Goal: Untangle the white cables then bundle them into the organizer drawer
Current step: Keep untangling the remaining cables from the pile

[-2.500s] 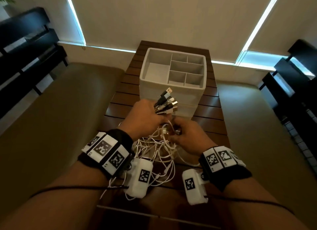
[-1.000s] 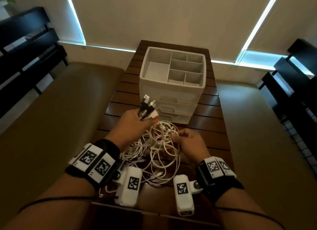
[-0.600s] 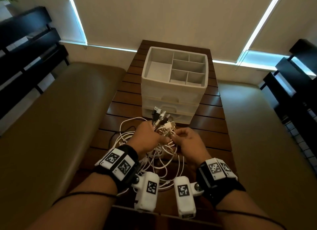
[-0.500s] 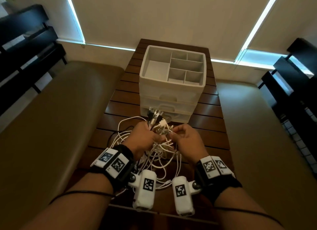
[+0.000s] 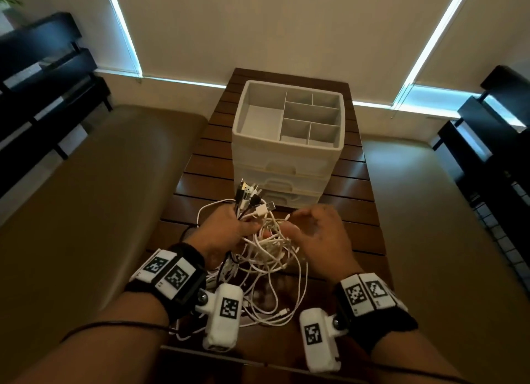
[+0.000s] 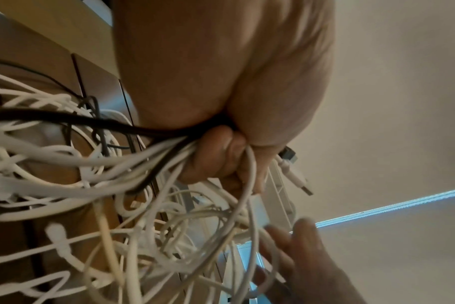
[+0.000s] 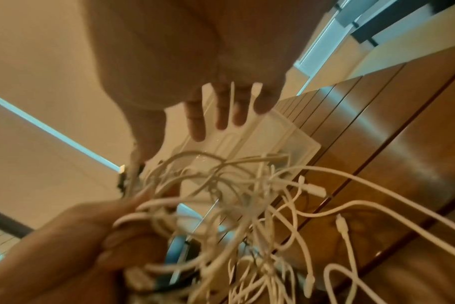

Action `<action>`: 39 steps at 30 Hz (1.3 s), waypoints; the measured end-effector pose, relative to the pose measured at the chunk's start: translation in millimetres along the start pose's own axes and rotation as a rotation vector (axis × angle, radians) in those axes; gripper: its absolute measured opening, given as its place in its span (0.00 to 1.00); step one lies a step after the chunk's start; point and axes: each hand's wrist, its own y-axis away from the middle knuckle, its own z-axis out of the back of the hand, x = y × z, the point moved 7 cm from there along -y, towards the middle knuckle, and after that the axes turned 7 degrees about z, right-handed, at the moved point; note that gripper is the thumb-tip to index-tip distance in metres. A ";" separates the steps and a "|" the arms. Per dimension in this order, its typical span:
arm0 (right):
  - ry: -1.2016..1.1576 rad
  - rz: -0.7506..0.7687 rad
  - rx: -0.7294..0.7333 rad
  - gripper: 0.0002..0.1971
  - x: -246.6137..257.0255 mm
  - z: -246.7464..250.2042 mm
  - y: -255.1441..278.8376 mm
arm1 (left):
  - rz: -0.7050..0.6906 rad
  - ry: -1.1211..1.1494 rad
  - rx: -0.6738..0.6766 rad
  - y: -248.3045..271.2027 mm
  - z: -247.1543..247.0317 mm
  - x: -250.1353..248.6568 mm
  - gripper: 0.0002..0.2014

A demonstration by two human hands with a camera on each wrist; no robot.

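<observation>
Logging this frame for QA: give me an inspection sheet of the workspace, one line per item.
Surface: dark slatted wooden table, narrow.
Job's things: white cables in a loose tangle at the near end; white organizer behind them, drawers shut, top tray compartments look empty.
Clutter: nothing seen.
Grippers: left hand grips a bunch of cable ends, USB plugs sticking up; right hand open over the tangle, fingers spread, holding nothing.
Cables: mostly white, at least one black cable running into the left fist; still tangled.
Surroundings: tan cushioned benches either side, drawn blinds, dark shelving at both edges.
</observation>
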 end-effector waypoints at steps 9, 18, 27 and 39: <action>0.108 0.105 0.375 0.06 0.3 -34.7 7.8 | -0.073 -0.139 -0.157 -5.6 6.9 0.1 0.08; 0.287 0.131 0.312 0.05 -13.8 -11.6 0.3 | -0.069 -0.366 -0.134 -11.3 12.0 -6.1 0.09; 0.021 0.089 0.222 0.08 -1.9 -25.8 -6.6 | -0.164 -0.426 -0.130 -1.1 4.9 -24.0 0.07; -0.105 -0.214 0.037 0.10 -75.4 14.0 11.8 | -0.257 -0.125 -0.499 31.2 86.0 -81.0 0.24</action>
